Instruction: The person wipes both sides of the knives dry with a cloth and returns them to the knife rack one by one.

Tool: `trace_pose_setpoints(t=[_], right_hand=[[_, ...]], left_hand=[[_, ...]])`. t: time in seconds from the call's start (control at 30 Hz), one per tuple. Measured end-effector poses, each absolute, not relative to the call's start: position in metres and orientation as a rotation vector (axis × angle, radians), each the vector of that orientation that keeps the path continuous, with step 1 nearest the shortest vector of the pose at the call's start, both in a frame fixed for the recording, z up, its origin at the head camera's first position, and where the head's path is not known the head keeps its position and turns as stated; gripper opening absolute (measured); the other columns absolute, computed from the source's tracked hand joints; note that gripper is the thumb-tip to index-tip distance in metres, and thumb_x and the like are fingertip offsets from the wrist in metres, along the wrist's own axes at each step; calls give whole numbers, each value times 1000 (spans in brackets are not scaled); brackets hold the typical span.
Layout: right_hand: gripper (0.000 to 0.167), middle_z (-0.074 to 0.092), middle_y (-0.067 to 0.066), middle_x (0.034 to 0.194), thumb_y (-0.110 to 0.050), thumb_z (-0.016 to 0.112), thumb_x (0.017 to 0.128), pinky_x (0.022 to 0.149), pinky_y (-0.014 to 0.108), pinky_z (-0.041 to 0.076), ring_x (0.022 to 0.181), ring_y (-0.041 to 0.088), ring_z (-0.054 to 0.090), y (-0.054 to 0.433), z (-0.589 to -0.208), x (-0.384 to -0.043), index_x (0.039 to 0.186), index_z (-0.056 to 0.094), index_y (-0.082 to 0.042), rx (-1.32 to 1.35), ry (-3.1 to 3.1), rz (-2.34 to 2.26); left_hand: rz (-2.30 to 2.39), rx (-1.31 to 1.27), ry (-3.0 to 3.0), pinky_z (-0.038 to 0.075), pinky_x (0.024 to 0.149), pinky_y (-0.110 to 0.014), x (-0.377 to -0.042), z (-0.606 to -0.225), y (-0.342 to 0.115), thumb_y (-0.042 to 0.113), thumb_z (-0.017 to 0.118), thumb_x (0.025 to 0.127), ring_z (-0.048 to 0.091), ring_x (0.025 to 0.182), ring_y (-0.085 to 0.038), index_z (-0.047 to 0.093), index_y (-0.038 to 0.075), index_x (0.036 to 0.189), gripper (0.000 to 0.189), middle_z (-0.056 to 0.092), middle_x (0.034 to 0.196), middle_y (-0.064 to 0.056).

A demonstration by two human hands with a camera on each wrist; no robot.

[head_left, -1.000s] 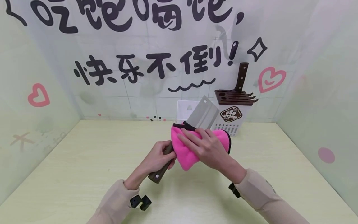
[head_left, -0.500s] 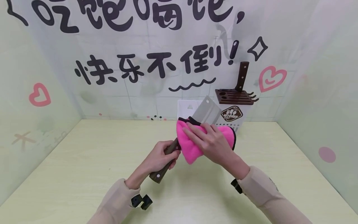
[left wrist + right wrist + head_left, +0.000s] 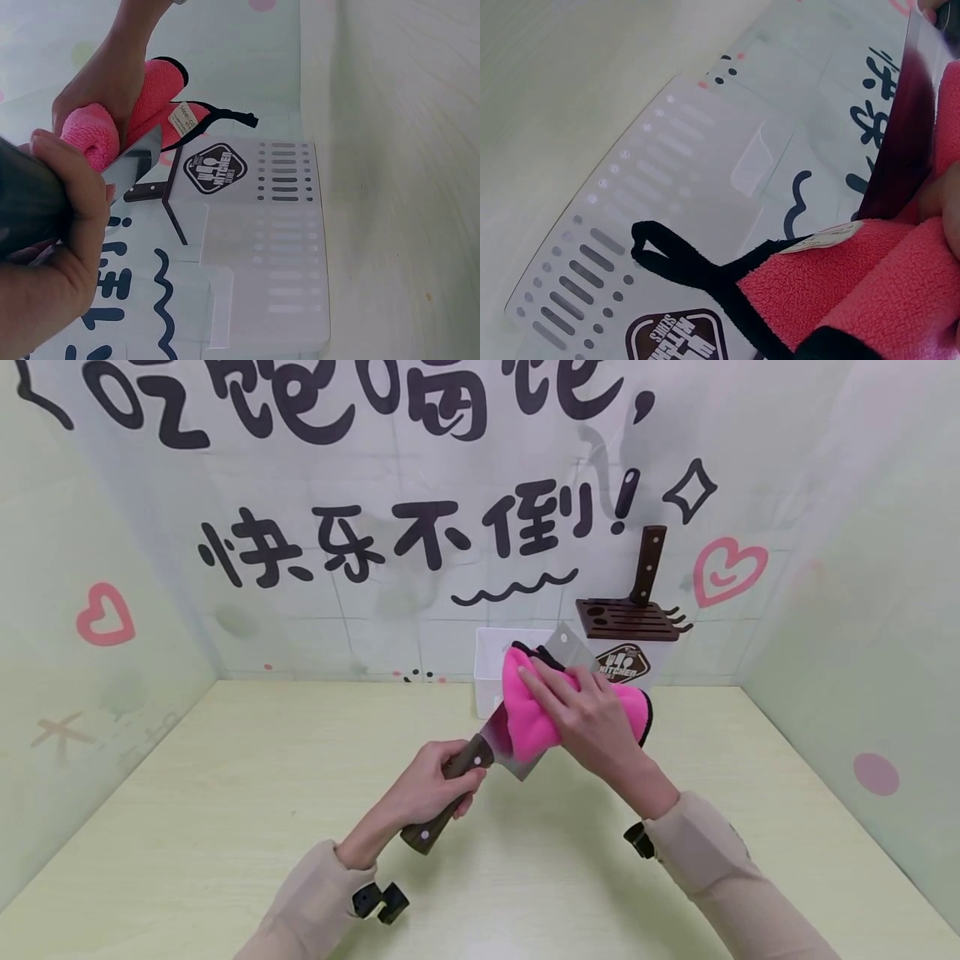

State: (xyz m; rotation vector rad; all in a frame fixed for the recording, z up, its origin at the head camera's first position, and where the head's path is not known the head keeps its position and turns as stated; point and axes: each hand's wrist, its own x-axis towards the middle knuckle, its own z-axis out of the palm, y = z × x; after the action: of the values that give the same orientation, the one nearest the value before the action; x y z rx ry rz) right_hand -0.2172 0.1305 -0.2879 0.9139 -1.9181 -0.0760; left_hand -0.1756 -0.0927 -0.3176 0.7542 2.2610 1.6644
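Pink cloth (image 3: pixel 525 718) shifted up cleaver (image 3: pixel 495 735); blade (image 3: pixel 525 768) near handle (image 3: pixel 470 758) bared.

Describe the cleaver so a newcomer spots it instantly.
Above the pale table, the left hand grips a dark, riveted handle. That's the cleaver, pink cloth covering part of its broad blade. Only it shows a blade; the other handle in the rack shows none.

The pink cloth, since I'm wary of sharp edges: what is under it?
Under the pink cloth is a cleaver's blade. Its holed far corner and the part beside the handle show; the middle stretch is covered and cannot be seen.
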Motion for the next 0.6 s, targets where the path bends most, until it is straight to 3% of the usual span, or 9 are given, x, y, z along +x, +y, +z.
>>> trace_pose_setpoints(t=[0.37,0.6], right_hand=[[51,58,13,115,-2,67,72,57,39,46,75,32,50,141,-286,-230,121,55,-7,825,-1957,-41],[55,57,14,115,-1,68,67,55,40,44,73,33,49,145,-290,-235,120,55,-6,786,-1943,18]], left_hand=[[1630,747,2288,39,42,-22,-164,-302,-90,1,48,87,47,43,-13,51,-6,85,7,48,54,-4],[1617,751,2296,39,43,-20,-157,-293,-88,-2,48,86,47,44,-12,50,-7,82,7,48,53,-4]])
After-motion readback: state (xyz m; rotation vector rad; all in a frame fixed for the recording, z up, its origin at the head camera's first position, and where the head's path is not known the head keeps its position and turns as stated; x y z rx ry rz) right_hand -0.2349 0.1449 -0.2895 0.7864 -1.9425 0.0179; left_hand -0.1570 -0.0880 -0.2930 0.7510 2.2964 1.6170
